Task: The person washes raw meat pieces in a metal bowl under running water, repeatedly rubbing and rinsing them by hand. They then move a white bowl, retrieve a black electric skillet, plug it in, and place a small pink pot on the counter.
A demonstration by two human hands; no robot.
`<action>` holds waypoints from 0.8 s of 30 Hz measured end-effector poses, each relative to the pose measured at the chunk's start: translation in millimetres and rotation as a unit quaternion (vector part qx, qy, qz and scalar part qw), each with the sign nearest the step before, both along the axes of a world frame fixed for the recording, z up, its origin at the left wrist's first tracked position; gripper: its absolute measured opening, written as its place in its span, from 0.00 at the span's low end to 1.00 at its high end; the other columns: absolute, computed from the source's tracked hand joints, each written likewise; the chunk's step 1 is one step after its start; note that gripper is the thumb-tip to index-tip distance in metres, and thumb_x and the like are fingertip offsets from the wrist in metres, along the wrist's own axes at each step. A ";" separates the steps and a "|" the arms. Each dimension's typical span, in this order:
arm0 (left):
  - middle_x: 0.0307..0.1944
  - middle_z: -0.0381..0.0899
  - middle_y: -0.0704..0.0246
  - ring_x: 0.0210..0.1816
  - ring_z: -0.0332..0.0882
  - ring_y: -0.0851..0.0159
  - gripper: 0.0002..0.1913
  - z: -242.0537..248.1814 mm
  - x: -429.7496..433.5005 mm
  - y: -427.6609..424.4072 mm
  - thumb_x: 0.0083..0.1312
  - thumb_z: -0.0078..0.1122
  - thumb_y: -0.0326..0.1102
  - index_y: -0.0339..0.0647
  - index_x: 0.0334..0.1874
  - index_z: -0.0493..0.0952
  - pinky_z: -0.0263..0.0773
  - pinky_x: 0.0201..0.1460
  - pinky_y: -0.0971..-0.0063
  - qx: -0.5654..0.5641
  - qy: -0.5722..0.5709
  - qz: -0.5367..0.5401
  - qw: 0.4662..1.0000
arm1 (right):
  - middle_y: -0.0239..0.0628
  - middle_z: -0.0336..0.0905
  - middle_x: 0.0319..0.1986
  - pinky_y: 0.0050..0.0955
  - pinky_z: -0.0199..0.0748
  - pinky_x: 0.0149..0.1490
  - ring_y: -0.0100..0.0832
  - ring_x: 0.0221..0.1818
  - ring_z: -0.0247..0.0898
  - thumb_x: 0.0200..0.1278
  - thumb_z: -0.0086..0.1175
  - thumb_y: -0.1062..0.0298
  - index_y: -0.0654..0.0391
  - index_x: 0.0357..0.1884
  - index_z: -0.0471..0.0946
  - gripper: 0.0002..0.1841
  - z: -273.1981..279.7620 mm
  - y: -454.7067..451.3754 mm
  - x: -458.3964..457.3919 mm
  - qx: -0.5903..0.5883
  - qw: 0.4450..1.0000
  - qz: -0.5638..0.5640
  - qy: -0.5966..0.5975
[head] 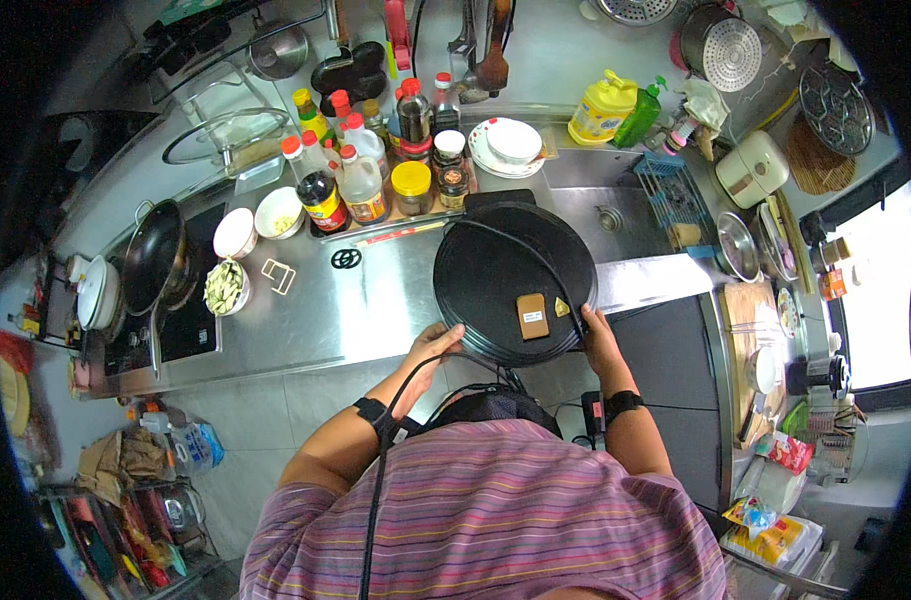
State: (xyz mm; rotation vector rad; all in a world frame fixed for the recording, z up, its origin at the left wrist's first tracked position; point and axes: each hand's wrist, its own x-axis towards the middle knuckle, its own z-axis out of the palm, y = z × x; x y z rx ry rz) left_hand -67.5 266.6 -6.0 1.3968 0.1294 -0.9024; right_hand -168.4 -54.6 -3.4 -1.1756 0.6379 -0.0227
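Note:
A large round black electric griddle (500,292), or a similar flat appliance, spans the counter's front edge and the sink's left side. My left hand (434,346) grips its lower left rim, thumb on top. On the lower right rim, my right hand (599,337) holds it with the fingers partly hidden underneath. A black cord (523,244) curves over the top and runs down to my right hand. On the surface are a brown rectangular piece (532,316) bearing a printed label and a small yellow triangular piece (562,307). A black handle-like block (499,200) juts from the far edge.
Sauce bottles (320,196) and jars crowd a tray behind the griddle. Left are a bowl of sliced vegetables (227,288), a white bowl of chopped pieces (280,213) and a wok (155,259). To the right are the sink (583,180), a cutting board (742,315) and a knife (752,417).

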 end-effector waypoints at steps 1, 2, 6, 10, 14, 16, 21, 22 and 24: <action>0.36 0.76 0.75 0.39 0.71 0.74 0.24 0.6 0.1 -3.2 0.57 0.66 0.58 0.48 0.44 0.76 0.63 0.46 0.75 0.004 0.002 -0.009 1.000 | 0.40 0.69 0.57 0.35 0.67 0.55 0.34 0.55 0.68 0.65 0.52 0.45 0.59 0.68 0.56 0.38 3.8 0.0 1.6 0.023 1.000 0.002 -0.010; 0.38 0.76 0.74 0.41 0.71 0.72 0.25 1.3 -1.0 -8.9 0.57 0.66 0.58 0.45 0.47 0.76 0.63 0.47 0.74 0.003 0.000 0.002 1.000 | 0.42 0.68 0.58 0.38 0.67 0.58 0.36 0.56 0.68 0.64 0.54 0.47 0.60 0.68 0.56 0.38 6.9 -0.5 2.4 0.037 0.999 -0.038 -0.004; 0.40 0.77 0.71 0.40 0.72 0.71 0.30 3.6 2.1 -30.0 0.56 0.67 0.58 0.38 0.48 0.75 0.64 0.45 0.78 0.004 -0.016 0.005 1.000 | 0.38 0.72 0.54 0.35 0.67 0.59 0.35 0.56 0.69 0.67 0.53 0.54 0.58 0.64 0.63 0.29 15.2 -15.8 6.5 0.068 0.996 -0.053 -0.012; 0.38 0.78 0.70 0.38 0.72 0.71 0.29 4.4 9.7 -52.2 0.56 0.66 0.59 0.38 0.46 0.75 0.66 0.43 0.77 -0.006 -0.019 0.003 1.000 | 0.37 0.71 0.55 0.34 0.67 0.58 0.34 0.56 0.69 0.66 0.53 0.51 0.57 0.65 0.63 0.30 14.7 -38.7 15.2 0.034 0.998 -0.049 0.006; 0.36 0.78 0.74 0.36 0.72 0.74 0.26 6.1 15.6 -74.3 0.57 0.66 0.58 0.42 0.44 0.75 0.66 0.40 0.79 -0.019 -0.005 0.051 0.998 | 0.32 0.72 0.51 0.26 0.67 0.51 0.27 0.48 0.69 0.66 0.52 0.47 0.54 0.64 0.65 0.30 11.0 -63.5 31.2 -0.001 0.999 -0.018 0.047; 0.34 0.77 0.76 0.36 0.72 0.76 0.25 8.4 20.5 -83.1 0.57 0.66 0.58 0.45 0.44 0.75 0.65 0.39 0.82 -0.016 0.011 0.068 0.997 | 0.28 0.73 0.47 0.22 0.66 0.41 0.21 0.40 0.69 0.67 0.53 0.48 0.54 0.62 0.66 0.28 9.5 -74.3 43.1 0.002 0.999 -0.006 0.048; 0.37 0.77 0.76 0.38 0.74 0.75 0.30 14.7 25.0 -96.7 0.56 0.66 0.61 0.45 0.52 0.75 0.65 0.44 0.79 0.016 0.037 0.088 0.995 | 0.28 0.72 0.43 0.21 0.61 0.32 0.18 0.31 0.62 0.66 0.54 0.49 0.58 0.65 0.63 0.31 4.7 -98.2 61.1 -0.009 0.999 0.042 0.008; 0.38 0.79 0.75 0.39 0.75 0.75 0.31 15.3 25.0 -97.6 0.57 0.65 0.60 0.44 0.54 0.74 0.66 0.44 0.79 0.015 0.050 0.077 0.996 | 0.29 0.72 0.43 0.20 0.61 0.33 0.19 0.31 0.63 0.66 0.55 0.50 0.58 0.66 0.62 0.32 1.3 -101.7 59.5 -0.013 0.998 0.061 -0.027; 0.35 0.78 0.74 0.35 0.73 0.74 0.28 14.0 23.7 -98.1 0.60 0.60 0.63 0.44 0.48 0.75 0.66 0.38 0.78 0.033 0.026 0.080 0.996 | 0.31 0.71 0.44 0.21 0.65 0.36 0.21 0.33 0.65 0.65 0.56 0.51 0.59 0.68 0.58 0.36 -9.9 -108.0 54.0 -0.042 0.995 0.083 -0.034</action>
